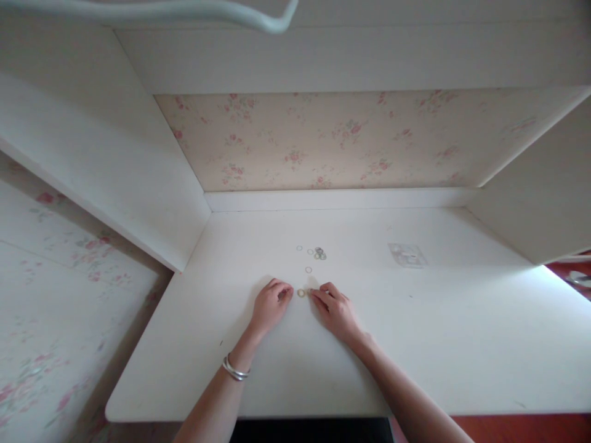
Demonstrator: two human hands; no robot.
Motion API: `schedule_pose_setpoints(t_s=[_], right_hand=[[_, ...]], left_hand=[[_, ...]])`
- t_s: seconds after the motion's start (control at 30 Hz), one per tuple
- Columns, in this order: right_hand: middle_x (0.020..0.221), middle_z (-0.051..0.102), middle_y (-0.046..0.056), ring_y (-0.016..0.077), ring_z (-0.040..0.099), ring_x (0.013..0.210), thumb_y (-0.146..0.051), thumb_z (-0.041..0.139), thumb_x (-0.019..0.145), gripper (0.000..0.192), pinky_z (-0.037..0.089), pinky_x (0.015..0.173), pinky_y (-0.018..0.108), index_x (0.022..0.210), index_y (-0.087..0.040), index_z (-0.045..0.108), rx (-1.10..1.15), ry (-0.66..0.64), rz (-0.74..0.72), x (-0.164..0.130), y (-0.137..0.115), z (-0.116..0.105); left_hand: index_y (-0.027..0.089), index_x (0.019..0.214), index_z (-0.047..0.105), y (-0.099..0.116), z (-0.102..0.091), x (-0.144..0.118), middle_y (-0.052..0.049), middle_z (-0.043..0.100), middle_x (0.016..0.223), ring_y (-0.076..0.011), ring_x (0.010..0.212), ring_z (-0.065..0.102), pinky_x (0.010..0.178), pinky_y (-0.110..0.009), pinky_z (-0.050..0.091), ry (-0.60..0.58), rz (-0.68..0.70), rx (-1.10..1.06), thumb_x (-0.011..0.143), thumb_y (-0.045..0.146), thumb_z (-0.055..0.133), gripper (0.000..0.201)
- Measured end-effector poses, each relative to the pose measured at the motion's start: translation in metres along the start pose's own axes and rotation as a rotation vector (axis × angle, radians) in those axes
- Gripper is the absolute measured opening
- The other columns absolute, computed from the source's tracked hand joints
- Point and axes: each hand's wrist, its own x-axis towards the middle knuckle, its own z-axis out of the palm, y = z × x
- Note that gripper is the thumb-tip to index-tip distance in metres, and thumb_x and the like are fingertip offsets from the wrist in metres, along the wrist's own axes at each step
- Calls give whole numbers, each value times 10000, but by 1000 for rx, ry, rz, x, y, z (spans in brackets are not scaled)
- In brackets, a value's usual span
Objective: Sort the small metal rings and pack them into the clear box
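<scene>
Both my hands rest on a white desk (462,332). My left hand (270,304), with a silver bangle on its wrist, is curled with fingertips close to a small gold ring (301,293). My right hand (335,307) reaches the same ring from the right, its fingertips touching or pinching a tiny piece beside it. Further back lie another single ring (308,269), two small pale rings (300,248) and a little cluster of rings (319,253).
A small clear plastic packet (407,254) lies at the back right of the desk. White side panels and a floral back wall (323,138) enclose the desk. A white cable (258,18) hangs at the top. Red floor shows at the right.
</scene>
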Motion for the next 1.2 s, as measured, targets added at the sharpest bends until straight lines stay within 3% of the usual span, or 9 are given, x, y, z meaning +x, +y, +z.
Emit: schedule_pose_setpoints(t_s=[0.27,0.43,0.6,0.8,1.2], right_hand=[[865,584,53,103,535,598,-385,456,908,290,446,545,226,884,-195,674,304,223,230,-1,16,0],[849,585,47,94,515,567,-391,460,900,294,439,545,230,875,-193,677,338,238,250,1,21,1],[851,585,46,97,514,587,-370,455,901,277,434,544,225,889,-205,677,353,216,238,1,20,-1],[841,584,52,112,539,622,-366,458,900,273,437,542,226,886,-205,678,371,210,223,2,22,-1],[828,595,55,116,538,606,-354,480,889,251,433,521,232,874,-202,679,388,213,228,2,21,-1]], left_hand=[[203,918,645,15,8,32,-32,615,912,-138,823,594,762,-255,471,-74,127,54,879,270,470,192],[220,1004,626,25,19,59,-37,599,1028,-146,906,588,849,-262,449,-126,158,210,850,221,514,190],[215,913,648,27,25,71,-33,602,981,-150,920,574,828,-257,435,-191,138,344,862,214,496,160],[188,841,635,25,21,64,-44,584,917,-146,843,577,781,-256,433,-225,147,321,880,190,464,175],[223,901,602,43,20,16,-34,570,902,-151,830,577,780,-275,451,-167,255,321,928,235,409,195]])
